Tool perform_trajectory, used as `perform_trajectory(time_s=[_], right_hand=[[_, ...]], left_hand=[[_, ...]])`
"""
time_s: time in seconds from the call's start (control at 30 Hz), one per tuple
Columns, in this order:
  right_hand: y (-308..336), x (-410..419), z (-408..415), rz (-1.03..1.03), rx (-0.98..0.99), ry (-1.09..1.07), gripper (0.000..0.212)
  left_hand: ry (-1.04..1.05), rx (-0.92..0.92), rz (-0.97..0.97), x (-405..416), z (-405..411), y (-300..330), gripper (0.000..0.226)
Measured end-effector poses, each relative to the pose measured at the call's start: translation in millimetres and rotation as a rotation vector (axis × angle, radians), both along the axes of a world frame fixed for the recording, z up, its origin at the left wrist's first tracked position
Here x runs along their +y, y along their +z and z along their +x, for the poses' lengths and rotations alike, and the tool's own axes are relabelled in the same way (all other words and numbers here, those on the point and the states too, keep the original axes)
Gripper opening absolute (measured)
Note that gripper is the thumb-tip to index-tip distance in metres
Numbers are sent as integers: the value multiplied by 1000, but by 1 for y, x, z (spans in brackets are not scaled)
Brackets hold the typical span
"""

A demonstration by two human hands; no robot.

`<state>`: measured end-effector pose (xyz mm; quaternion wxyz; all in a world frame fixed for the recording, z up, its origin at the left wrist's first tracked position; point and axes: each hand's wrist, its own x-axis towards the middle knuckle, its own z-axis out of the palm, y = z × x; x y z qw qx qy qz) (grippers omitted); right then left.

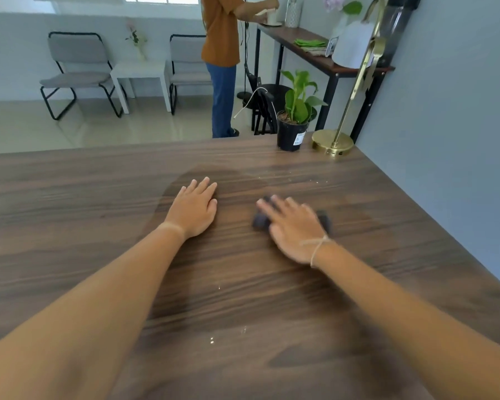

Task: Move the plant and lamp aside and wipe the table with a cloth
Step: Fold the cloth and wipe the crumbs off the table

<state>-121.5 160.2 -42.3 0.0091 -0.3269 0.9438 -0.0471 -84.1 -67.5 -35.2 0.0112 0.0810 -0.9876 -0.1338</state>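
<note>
A dark wooden table [98,215] fills the lower view. My right hand [293,228] lies flat on a small dark cloth [261,219], pressing it to the tabletop; the hand is blurred. My left hand [195,207] rests palm down on the wood to the left, fingers together, holding nothing. At the far right corner a green plant in a black pot [293,122] stands beside a brass lamp [334,142] with a white shade. A damp-looking patch shows around my left hand, and small crumbs lie past the cloth.
A grey wall [445,140] runs along the table's right edge. Beyond the far edge a person in an orange shirt [221,39] stands at a narrow side table [309,44]. Two grey chairs and a small white table stand at the back left.
</note>
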Motion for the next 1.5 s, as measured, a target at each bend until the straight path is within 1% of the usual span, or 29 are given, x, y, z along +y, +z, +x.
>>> perform_trajectory(time_s=[0.07,0.1,0.13,0.17,0.2,0.27,0.3,0.37,0.43,0.5,0.57,0.6,0.63,0.67,0.73,0.77,0.83,0.87,0.93,1.0,1.07,1.1,1.2,1.23,1.27,1.3,1.37,1.43,1.5], right_hand=[[5,15,35,-15,-71,260,62],[10,32,36,-7,-118,318,61],[13,49,24,9,-126,323,61],[14,66,-1,36,-110,279,58],[14,80,-32,78,-100,183,51],[17,92,-98,167,-116,-68,45],[17,88,-123,164,-107,-163,46],[13,55,-150,113,-49,-220,47],[8,5,-139,40,-39,-145,47],[3,-30,-99,26,-34,76,47],[2,-29,-59,14,1,306,49],[4,-17,-54,-9,-10,367,51],[6,-6,-64,-17,-21,374,52],[5,2,-83,-11,-7,326,51],[4,3,-137,33,-11,108,48],[4,-6,-158,31,-31,2,47],[2,-41,-174,2,-36,-77,47],[1,-60,-170,-10,-24,-58,47],[0,-84,-148,-26,-30,87,47],[-1,-75,-122,-16,-14,303,49],[-1,-48,-121,-43,3,412,51],[-1,-40,-134,-37,11,387,49],[1,-52,-178,2,-39,105,47],[0,-67,-181,-4,-42,51,47],[-1,-83,-175,-18,-20,45,47],[-2,-97,-164,-33,6,79,47],[-4,-107,-136,-41,8,223,47],[-3,-85,-118,-36,10,352,47],[-3,-51,-126,-33,22,363,46]], left_hand=[[29,-8,-12,-4,-8,-2,51],[41,-17,-17,-6,-11,-4,52],[50,-25,-24,-7,-13,-5,52],[56,-28,-32,-8,-14,-7,53],[59,-23,-44,-9,-15,-9,53],[65,-11,-70,-10,-15,-13,53],[68,-8,-79,-10,-15,-14,53],[77,-4,-88,-10,-17,-15,53],[79,-10,-86,-10,-17,-15,53],[79,-14,-86,-9,-16,-15,52],[86,-14,-81,-9,-16,-14,53],[92,-17,-72,-9,-15,-13,53],[99,-20,-63,-9,-15,-13,54],[105,-19,-56,-9,-16,-13,54],[116,-13,-48,-8,-17,-13,55],[121,-11,-45,-8,-17,-13,55],[128,-13,-42,-8,-16,-13,55],[129,-13,-41,-7,-16,-13,55],[133,-13,-39,-7,-16,-11,54],[129,-19,-39,-8,-16,-11,54],[129,-18,-42,-8,-17,-11,54],[130,-21,-38,-7,-16,-11,54],[131,-23,-35,-8,-16,-11,54],[131,-24,-36,-8,-16,-11,54],[130,-27,-36,-8,-16,-10,54],[130,-29,-37,-8,-17,-10,54],[133,-35,-39,-7,-17,-10,53],[129,-41,-39,-7,-17,-9,53],[130,-41,-38,-8,-17,-10,53]])
